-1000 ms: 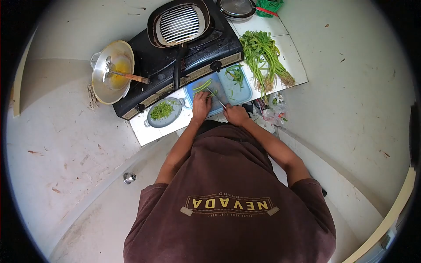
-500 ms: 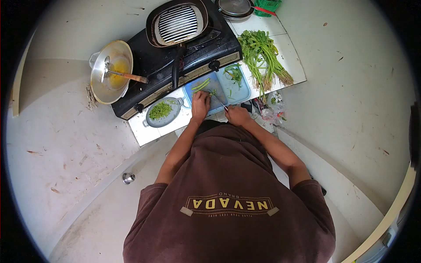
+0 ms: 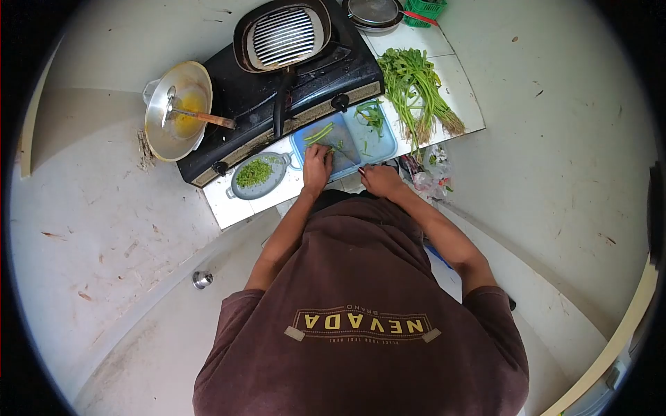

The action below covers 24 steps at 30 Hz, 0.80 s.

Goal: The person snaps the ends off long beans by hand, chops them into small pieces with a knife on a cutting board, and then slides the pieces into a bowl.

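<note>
My right hand (image 3: 381,182) is closed around the handle of a knife (image 3: 350,158), whose thin blade points across the blue cutting board (image 3: 327,143). My left hand (image 3: 318,166) rests on the board with its fingers bunched over green stalks, which are mostly hidden beneath them. A few chopped green bits (image 3: 338,146) lie by the blade. Longer cut stalks (image 3: 319,133) lie at the board's far side. On the board's lighter right part is a small heap of green leaves (image 3: 370,116). Left of the board, an oval grey dish (image 3: 276,186) holds chopped greens (image 3: 254,173).
A black stove (image 3: 243,104) behind the board carries a grill pan (image 3: 288,38) and a wok (image 3: 159,135) with a wooden-handled ladle (image 3: 208,119). Rooted leafy greens (image 3: 420,90) lie on the white tiled counter at right. A plastic bag (image 3: 436,177) hangs near the edge.
My right hand and the knife have shifted slightly to the right, and the blade's angle looks a little different. My left hand stays in nearly the same place on the board.
</note>
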{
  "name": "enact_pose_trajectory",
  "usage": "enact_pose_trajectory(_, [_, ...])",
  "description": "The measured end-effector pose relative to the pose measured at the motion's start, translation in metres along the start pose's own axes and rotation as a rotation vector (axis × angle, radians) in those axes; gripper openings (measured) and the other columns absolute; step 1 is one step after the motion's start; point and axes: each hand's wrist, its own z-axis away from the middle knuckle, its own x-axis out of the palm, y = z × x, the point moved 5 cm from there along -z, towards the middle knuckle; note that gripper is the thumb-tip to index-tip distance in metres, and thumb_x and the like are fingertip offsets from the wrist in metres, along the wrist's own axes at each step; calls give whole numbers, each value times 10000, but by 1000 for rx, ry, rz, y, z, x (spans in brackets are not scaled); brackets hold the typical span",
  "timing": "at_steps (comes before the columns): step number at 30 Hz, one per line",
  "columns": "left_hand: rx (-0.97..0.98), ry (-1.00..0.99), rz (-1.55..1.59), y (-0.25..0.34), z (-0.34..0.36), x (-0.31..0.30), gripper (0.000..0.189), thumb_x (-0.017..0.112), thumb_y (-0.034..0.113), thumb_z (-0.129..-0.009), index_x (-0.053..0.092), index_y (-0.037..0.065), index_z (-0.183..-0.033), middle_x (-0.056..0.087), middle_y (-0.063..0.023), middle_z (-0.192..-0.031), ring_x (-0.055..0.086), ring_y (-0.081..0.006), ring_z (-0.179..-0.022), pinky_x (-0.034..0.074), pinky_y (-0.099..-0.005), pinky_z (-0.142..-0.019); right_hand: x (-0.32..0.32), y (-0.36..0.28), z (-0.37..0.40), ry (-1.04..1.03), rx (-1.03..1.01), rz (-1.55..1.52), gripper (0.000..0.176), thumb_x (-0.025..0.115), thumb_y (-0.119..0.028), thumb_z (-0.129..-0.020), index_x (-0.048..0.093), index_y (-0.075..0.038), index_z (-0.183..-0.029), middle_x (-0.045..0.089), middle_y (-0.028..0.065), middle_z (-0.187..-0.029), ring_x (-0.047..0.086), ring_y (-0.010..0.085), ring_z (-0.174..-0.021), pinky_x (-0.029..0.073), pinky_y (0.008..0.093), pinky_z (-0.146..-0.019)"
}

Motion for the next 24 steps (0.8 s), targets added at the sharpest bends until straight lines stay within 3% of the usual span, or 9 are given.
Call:
enact_pose_trajectory(11, [24, -27, -53, 1, -1, -3, 129, 690, 57, -870, 715, 16, -989, 643, -144, -961, 588, -372, -930, 493, -447, -855, 12, -5, -16, 1, 87, -59, 397, 523, -340, -992, 606, 47, -1017, 689, 261, -774, 689, 459, -751, 550, 573, -713])
enact_pose_trajectory(14, [29, -27, -40, 2, -1, -4, 117, 690, 55, -868, 710, 17, -976, 642, -144, -961, 588, -372, -928, 494, -449, -851, 12, -8, -13, -5, 85, -49, 369, 530, -346, -978, 622, 8, -1023, 703, 242, -798, 708, 432, -777, 558, 558, -709])
enact_pose_trajectory(24, [42, 3, -15, -6, 0, 2, 139, 690, 43, -857, 713, 27, -993, 642, -140, -968, 585, -369, -926, 495, -450, -851, 18, -12, -14, 16, 68, -57, 401, 521, -338, -990, 601, 54, -996, 677, 267, -745, 688, 463, -745, 553, 568, -704])
